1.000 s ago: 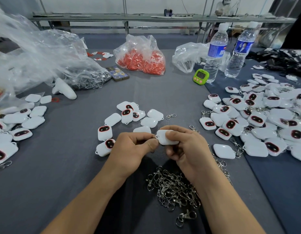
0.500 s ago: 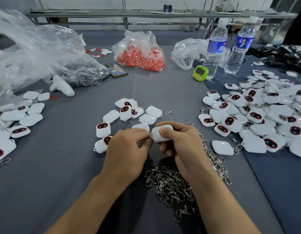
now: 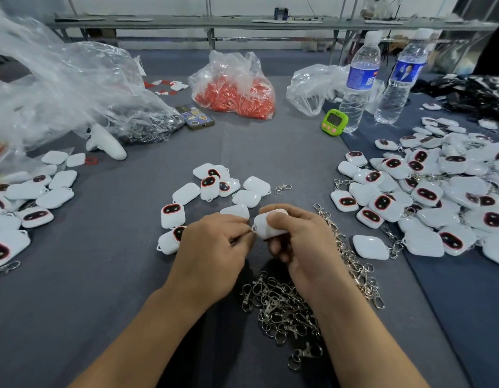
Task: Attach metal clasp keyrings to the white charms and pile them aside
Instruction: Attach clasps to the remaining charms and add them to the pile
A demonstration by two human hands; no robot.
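Observation:
My right hand [image 3: 300,242] grips a white charm [image 3: 266,228] at the middle of the table, thumb on top. My left hand [image 3: 214,253] pinches a small metal keyring piece against the charm's left corner; the piece is mostly hidden by my fingers. Below my hands lies a heap of metal clasp keyrings [image 3: 284,312]. Loose white charms [image 3: 209,189] are scattered just beyond my hands. A large pile of charms with clasps [image 3: 427,197] fills the right side.
More charms [image 3: 24,197] lie at the left edge. Crumpled clear plastic bags [image 3: 60,93], a bag of red parts [image 3: 234,91], a phone [image 3: 195,117], a green timer [image 3: 334,122] and two water bottles [image 3: 360,79] stand at the back. A single clasp [image 3: 283,188] lies apart.
Both hands have stayed together on the charm, which my right hand has turned slightly. The view has shifted a little; nothing was picked up or put down.

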